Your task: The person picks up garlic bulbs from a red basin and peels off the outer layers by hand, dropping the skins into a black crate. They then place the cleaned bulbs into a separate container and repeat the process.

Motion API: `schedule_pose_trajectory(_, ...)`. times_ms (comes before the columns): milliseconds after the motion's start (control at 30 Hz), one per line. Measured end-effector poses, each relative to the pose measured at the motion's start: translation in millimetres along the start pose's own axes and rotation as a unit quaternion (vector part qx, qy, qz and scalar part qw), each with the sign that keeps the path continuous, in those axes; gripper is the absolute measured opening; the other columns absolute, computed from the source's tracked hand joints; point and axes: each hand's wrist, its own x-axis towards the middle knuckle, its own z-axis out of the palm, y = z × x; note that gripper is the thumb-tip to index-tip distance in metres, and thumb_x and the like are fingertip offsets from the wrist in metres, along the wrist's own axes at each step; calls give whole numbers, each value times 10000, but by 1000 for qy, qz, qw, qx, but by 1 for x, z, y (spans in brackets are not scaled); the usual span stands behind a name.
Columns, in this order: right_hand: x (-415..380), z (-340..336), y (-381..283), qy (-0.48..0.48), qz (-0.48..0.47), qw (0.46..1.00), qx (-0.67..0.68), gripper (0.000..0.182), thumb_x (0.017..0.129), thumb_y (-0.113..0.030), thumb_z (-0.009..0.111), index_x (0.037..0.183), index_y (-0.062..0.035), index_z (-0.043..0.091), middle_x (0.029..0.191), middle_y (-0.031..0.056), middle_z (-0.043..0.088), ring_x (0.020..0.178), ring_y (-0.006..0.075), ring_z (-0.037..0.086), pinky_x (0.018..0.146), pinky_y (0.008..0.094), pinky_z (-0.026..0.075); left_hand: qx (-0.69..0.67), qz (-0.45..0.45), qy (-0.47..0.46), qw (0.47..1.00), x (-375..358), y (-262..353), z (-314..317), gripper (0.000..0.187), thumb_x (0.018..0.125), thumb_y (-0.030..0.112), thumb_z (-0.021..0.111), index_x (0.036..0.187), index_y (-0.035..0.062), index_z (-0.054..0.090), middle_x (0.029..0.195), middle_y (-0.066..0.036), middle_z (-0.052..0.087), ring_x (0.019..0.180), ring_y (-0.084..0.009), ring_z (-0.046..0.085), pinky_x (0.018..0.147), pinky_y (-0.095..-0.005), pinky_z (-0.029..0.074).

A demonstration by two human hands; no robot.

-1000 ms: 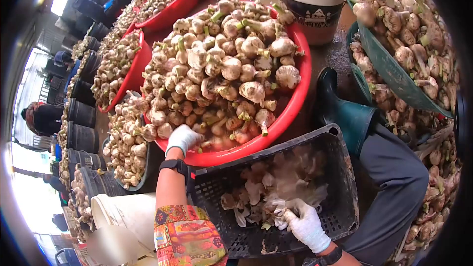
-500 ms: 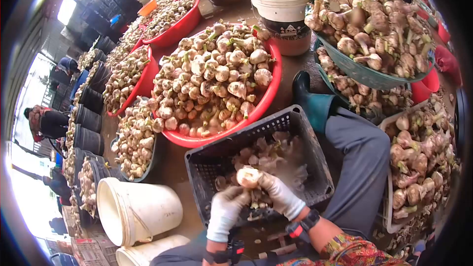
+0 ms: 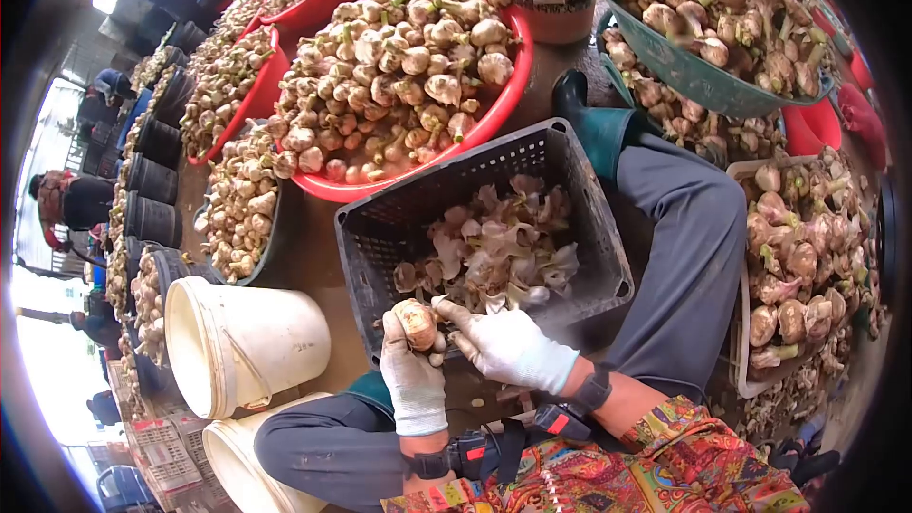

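My left hand (image 3: pixel 414 385), in a white glove, grips a garlic bulb (image 3: pixel 415 323) over the near side of a black plastic crate (image 3: pixel 353 256). My right hand (image 3: pixel 513 347), gloved too, is at the bulb's right side, its fingertips against or very close to it. Those fingers are bent together; whether a bit of skin is pinched in them is too small to tell. Loose papery garlic skins (image 3: pixel 503 242) lie in the crate below the hands.
Beyond the crate stands a red tub (image 3: pixel 518 85) heaped with garlic. Two white buckets (image 3: pixel 275 337) lie at the left. A green basin (image 3: pixel 703 76) and a pale crate (image 3: pixel 741 323), both full of garlic, flank my right leg. Another person (image 3: pixel 71 199) is far left.
The view has tilted down, so the scene sits higher. My hands have shifted left, and the bulb, earlier between both hands, now rests in my left. More skins are visible in the crate.
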Motion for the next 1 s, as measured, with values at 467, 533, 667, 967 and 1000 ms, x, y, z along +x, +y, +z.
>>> schedule_pose_trajectory(467,17,31,15,-40,-30,991,-124,402,874,-132,510,1258,-24,465,756,99,666,613,291,657,517,426,493,-55,-102,93,989,11,-26,-28,417,985,479,488,1024,78,596,779,-41,635,506,-121,530,373,-214,331)
schedule_pose_trajectory(533,22,31,17,-69,4,991,-111,388,894,-165,508,1257,-31,491,794,124,662,666,315,658,565,421,504,-34,-104,82,991,10,-25,-31,403,983,466,501,1007,77,602,784,-43,640,505,-119,525,374,-213,323)
schedule_pose_trajectory(667,26,33,29,14,83,986,148,310,960,-258,482,1125,-11,568,875,187,660,838,391,645,711,440,508,-12,-90,98,991,7,-11,-22,382,981,447,516,1003,76,604,786,-58,641,500,-142,520,377,-217,318)
schedule_pose_trajectory(967,24,4,32,44,-40,998,10,311,827,-312,677,984,-49,626,883,140,633,788,329,632,693,406,505,48,-134,56,988,5,-8,-9,456,966,482,510,1065,45,596,836,-48,637,561,-113,530,431,-204,374)
schedule_pose_trajectory(1000,26,-2,32,-15,13,993,113,307,839,-305,671,959,-27,619,843,148,632,741,322,617,669,399,492,51,-135,57,988,4,-8,-7,456,966,482,510,1065,45,596,836,-48,637,561,-113,530,431,-204,374)
